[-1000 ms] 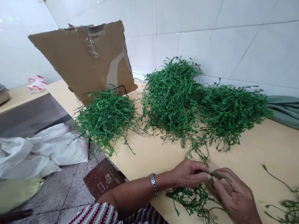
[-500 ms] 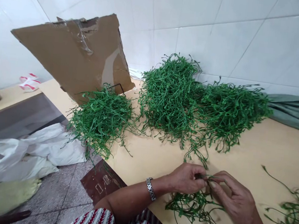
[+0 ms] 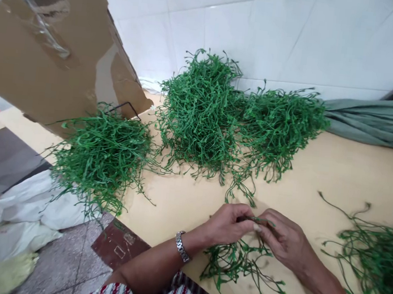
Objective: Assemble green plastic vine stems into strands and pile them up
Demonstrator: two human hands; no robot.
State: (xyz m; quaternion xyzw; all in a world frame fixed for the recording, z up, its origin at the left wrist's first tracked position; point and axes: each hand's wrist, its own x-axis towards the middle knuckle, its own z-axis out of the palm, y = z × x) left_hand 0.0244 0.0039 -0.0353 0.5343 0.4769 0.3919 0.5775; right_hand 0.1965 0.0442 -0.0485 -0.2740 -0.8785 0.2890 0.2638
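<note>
My left hand (image 3: 232,223), with a metal watch (image 3: 181,247) at its wrist, pinches thin green artificial stems between thumb and fingers. Close beside it, my right hand (image 3: 287,240) closes its thumb and fingertips on the same stems. The fingers nearly meet, and part of the held piece is hidden by them. Under both hands a small loose cluster of green stems (image 3: 233,263) lies on the table (image 3: 365,178). Behind them rise a tall heap of green stems (image 3: 200,114) and a smaller heap (image 3: 282,128) that touches it.
Another heap of green stems (image 3: 100,155) overhangs the table's left edge, before a leaning cardboard sheet (image 3: 61,58). More tangled stems (image 3: 381,260) lie at the right. A green cloth (image 3: 375,119) rests along the tiled wall (image 3: 257,32). White sheeting (image 3: 31,209) lies at lower left.
The camera view has turned to the right, so everything sits further left. Both hands stay together on the stems, with the right fingers curled closer in.
</note>
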